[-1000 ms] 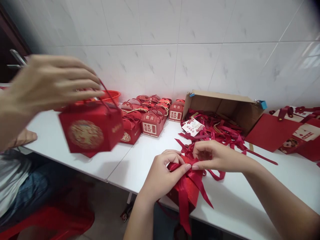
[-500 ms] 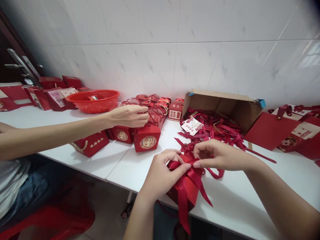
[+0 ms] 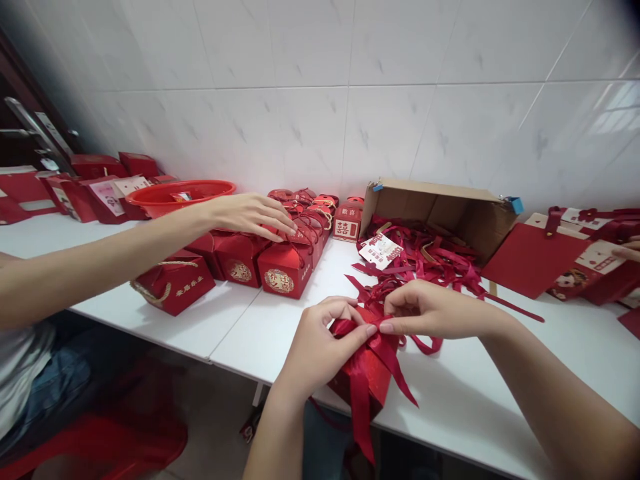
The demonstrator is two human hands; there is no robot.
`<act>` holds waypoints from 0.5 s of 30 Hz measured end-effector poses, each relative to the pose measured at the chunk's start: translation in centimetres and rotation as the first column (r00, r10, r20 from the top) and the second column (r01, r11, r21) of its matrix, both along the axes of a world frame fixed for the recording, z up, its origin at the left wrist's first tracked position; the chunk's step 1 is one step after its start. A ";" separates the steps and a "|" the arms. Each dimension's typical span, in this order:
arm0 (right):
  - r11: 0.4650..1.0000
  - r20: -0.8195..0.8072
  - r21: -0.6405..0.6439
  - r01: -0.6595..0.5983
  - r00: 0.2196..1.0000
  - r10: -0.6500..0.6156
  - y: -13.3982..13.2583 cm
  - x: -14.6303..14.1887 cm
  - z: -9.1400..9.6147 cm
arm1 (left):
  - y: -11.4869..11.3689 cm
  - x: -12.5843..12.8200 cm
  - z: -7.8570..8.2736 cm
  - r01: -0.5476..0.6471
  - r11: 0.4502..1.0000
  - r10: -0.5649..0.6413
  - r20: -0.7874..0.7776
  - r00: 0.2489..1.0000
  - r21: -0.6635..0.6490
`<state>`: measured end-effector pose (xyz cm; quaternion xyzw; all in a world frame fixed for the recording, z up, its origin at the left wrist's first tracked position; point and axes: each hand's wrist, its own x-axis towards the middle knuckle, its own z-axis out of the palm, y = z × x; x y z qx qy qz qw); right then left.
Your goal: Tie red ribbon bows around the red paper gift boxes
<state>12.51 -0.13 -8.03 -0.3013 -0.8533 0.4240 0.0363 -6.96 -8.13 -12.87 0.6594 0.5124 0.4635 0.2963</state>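
A glossy crimson satin ribbon (image 3: 360,393) is gathered on top of a red paper gift box (image 3: 379,379), its tails hanging down the sides. The left hand (image 3: 323,340), fingers curled, pinches the gathered ribbon under its thumb; the right hand (image 3: 430,310) grips it just beside, thumb and forefinger nearly meeting. The box is at the near edge of the white desk (image 3: 280,333), before an open brown cardboard carton (image 3: 435,205).

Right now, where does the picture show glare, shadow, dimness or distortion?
All in the head view: glare on the wall at far right; a soft shadow on the table below the right forearm; a dim stool at lower left; seams slanting near the right edge; the upper right corner darkened.
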 end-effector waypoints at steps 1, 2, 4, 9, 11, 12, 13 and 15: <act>1.000 0.006 0.001 -0.004 1.000 0.004 0.0 0.0 0.0 | 0.0 0.0 0.0 -0.001 1.000 0.001 0.002 1.000 0.000; 1.000 0.007 0.003 -0.012 1.000 0.012 0.1 0.0 0.0 | 0.0 0.0 0.0 -0.003 1.000 0.003 0.005 1.000 0.000; 0.999 -0.008 0.013 -0.033 0.999 0.033 0.1 0.0 0.0 | 0.1 0.1 -0.1 -0.010 1.000 0.010 0.010 1.000 -0.007; 0.996 -0.083 0.064 -0.061 0.994 0.066 0.4 0.0 -0.2 | 0.2 0.1 -0.2 -0.014 0.999 0.015 0.036 0.999 -0.034; 0.994 -0.098 0.086 -0.069 0.992 0.078 0.6 0.0 -0.3 | 0.2 0.1 -0.1 -0.013 0.999 0.015 0.054 0.998 -0.049; 0.993 -0.103 0.097 -0.073 0.991 0.083 0.7 0.0 -0.3 | 0.2 0.1 0.0 -0.008 0.998 0.012 0.061 0.998 -0.057; 0.991 -0.107 0.106 -0.075 0.990 0.087 0.7 0.0 -0.3 | 0.2 0.1 0.0 -0.003 0.998 0.007 0.067 0.998 -0.065; 0.990 -0.112 0.118 -0.079 0.989 0.093 0.9 0.1 -0.3 | 0.2 0.1 0.2 0.013 0.997 -0.007 0.079 0.997 -0.079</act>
